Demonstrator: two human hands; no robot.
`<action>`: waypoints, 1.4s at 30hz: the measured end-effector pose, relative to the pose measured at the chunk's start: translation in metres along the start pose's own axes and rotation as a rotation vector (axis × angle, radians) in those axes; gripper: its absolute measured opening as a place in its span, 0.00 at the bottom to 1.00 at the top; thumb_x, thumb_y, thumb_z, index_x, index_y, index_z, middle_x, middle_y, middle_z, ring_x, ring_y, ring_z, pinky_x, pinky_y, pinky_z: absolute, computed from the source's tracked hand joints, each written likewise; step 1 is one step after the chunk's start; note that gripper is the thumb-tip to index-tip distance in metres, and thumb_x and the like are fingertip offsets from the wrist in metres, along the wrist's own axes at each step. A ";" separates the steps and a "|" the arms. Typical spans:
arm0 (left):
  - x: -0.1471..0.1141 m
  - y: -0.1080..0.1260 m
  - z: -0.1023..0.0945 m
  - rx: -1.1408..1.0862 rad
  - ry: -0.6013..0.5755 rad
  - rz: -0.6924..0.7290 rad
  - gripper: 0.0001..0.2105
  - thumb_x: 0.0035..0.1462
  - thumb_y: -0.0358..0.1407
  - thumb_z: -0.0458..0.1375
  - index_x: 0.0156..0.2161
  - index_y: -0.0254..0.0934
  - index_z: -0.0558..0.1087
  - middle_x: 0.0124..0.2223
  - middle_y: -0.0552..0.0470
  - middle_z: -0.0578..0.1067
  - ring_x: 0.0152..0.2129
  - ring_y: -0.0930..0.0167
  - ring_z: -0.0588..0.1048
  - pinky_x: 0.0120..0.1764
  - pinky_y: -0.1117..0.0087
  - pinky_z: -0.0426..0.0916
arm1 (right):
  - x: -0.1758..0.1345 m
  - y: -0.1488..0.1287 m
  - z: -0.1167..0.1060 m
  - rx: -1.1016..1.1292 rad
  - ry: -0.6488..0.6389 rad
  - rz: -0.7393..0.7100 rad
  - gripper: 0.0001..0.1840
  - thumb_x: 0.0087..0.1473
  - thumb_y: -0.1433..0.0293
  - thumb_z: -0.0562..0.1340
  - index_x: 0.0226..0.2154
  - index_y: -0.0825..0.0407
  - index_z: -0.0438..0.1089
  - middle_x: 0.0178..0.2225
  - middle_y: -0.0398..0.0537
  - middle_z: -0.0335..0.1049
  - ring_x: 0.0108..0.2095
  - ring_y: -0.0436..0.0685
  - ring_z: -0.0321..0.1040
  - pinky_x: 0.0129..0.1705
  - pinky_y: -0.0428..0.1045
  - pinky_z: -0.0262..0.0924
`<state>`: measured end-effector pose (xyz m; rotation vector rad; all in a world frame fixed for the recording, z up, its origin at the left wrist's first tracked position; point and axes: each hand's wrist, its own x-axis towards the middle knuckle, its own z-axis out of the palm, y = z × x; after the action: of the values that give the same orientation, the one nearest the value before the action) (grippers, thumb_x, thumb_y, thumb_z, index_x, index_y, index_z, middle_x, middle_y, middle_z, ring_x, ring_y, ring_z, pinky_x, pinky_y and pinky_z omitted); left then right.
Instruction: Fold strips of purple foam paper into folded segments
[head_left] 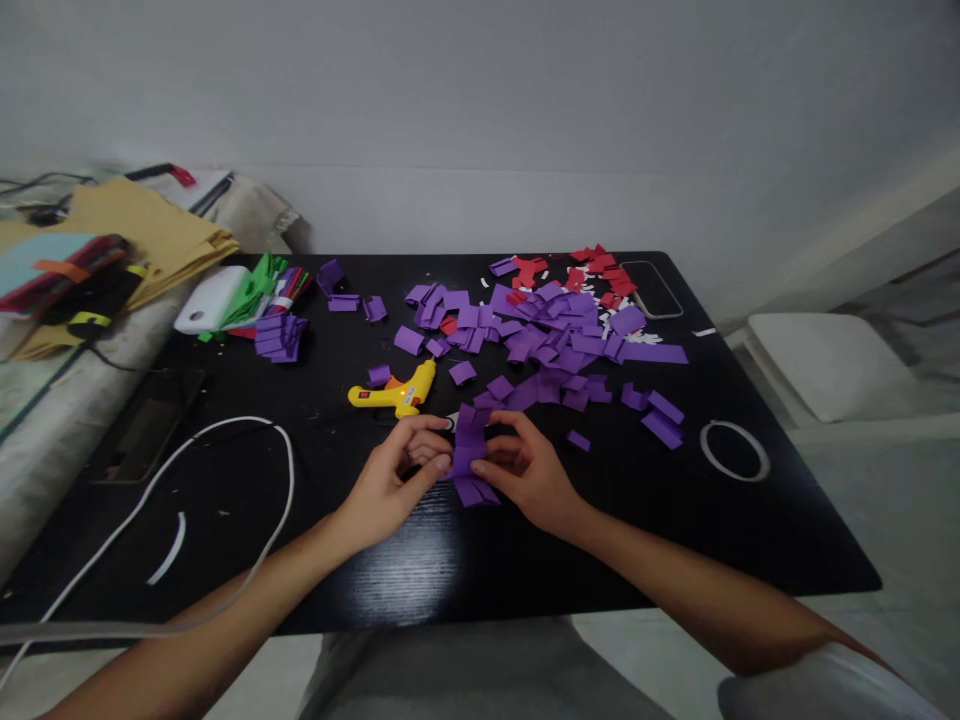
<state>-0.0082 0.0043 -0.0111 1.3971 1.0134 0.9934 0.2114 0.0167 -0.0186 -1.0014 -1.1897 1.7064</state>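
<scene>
Between both hands, just above the black table, is a purple paper piece [469, 455] made of several folded strips. My left hand [401, 465] pinches its left edge between thumb and fingers. From the other side, my right hand [529, 470] grips the right edge, thumb in front. A yellow glue gun [397, 392] lies just beyond my left hand, its nozzle pointing away to the right. Past my right hand spreads a loose heap of folded purple paper pieces [555, 325]. What looks like a scissors handle [451, 420] is partly hidden behind the held paper.
Red paper scraps [604, 272] lie at the back right, near a clear rectangular frame [651, 290]. A white ring [735, 450] rests near the right edge. A white cable [289, 470] loops across the left side, near a dark phone [150, 425]. Brown envelopes [142, 235] are piled at far left.
</scene>
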 end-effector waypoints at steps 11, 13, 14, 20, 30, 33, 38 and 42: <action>0.002 0.011 -0.002 0.050 0.006 -0.005 0.12 0.69 0.41 0.59 0.53 0.37 0.74 0.37 0.52 0.78 0.33 0.72 0.78 0.40 0.72 0.74 | -0.004 -0.002 0.000 -0.179 -0.054 -0.120 0.17 0.54 0.69 0.72 0.46 0.47 0.71 0.34 0.42 0.77 0.35 0.52 0.76 0.43 0.50 0.71; 0.003 0.014 -0.003 0.092 -0.013 -0.019 0.12 0.70 0.42 0.58 0.47 0.36 0.78 0.36 0.50 0.79 0.33 0.71 0.79 0.39 0.72 0.74 | -0.005 -0.003 -0.001 -0.182 -0.097 -0.139 0.15 0.55 0.69 0.72 0.45 0.48 0.72 0.38 0.44 0.78 0.37 0.53 0.77 0.43 0.50 0.71; 0.003 0.016 -0.003 0.102 -0.016 -0.027 0.12 0.69 0.42 0.58 0.44 0.36 0.79 0.35 0.50 0.80 0.32 0.71 0.78 0.38 0.72 0.74 | -0.006 -0.004 -0.002 -0.177 -0.129 -0.150 0.14 0.56 0.69 0.71 0.45 0.49 0.73 0.40 0.45 0.78 0.38 0.53 0.77 0.45 0.50 0.71; 0.003 0.015 -0.001 0.082 0.036 -0.050 0.06 0.61 0.36 0.66 0.40 0.36 0.79 0.31 0.53 0.80 0.28 0.73 0.77 0.35 0.74 0.73 | -0.007 -0.008 -0.006 -0.123 -0.136 -0.178 0.13 0.61 0.64 0.67 0.48 0.49 0.73 0.43 0.48 0.77 0.45 0.56 0.75 0.50 0.52 0.68; 0.001 0.013 0.001 0.104 -0.040 -0.045 0.09 0.62 0.37 0.65 0.45 0.36 0.75 0.31 0.54 0.77 0.29 0.73 0.75 0.35 0.72 0.71 | -0.004 -0.011 0.004 -0.160 -0.053 0.009 0.12 0.56 0.59 0.71 0.33 0.50 0.74 0.30 0.43 0.74 0.31 0.52 0.70 0.38 0.49 0.68; 0.002 0.015 0.001 0.170 -0.123 -0.074 0.09 0.66 0.39 0.60 0.37 0.35 0.75 0.26 0.57 0.72 0.24 0.75 0.69 0.29 0.75 0.64 | -0.006 -0.010 0.005 -0.120 -0.091 0.060 0.14 0.54 0.58 0.73 0.33 0.51 0.74 0.30 0.43 0.75 0.30 0.52 0.71 0.36 0.48 0.68; 0.001 0.014 0.001 0.188 -0.159 -0.088 0.11 0.65 0.39 0.60 0.33 0.35 0.74 0.25 0.57 0.71 0.22 0.76 0.67 0.27 0.75 0.62 | -0.007 -0.007 0.006 -0.038 -0.142 0.159 0.18 0.52 0.55 0.74 0.32 0.52 0.74 0.27 0.41 0.75 0.28 0.51 0.74 0.35 0.49 0.72; 0.001 0.011 0.000 0.191 -0.164 -0.093 0.12 0.65 0.40 0.60 0.33 0.34 0.74 0.26 0.55 0.72 0.24 0.75 0.68 0.28 0.75 0.63 | -0.007 -0.007 0.006 0.044 -0.174 0.221 0.21 0.52 0.53 0.74 0.32 0.53 0.74 0.27 0.42 0.76 0.27 0.52 0.76 0.34 0.49 0.74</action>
<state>-0.0079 0.0045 -0.0001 1.5464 1.0613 0.7165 0.2096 0.0105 -0.0095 -1.0041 -1.1794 2.0190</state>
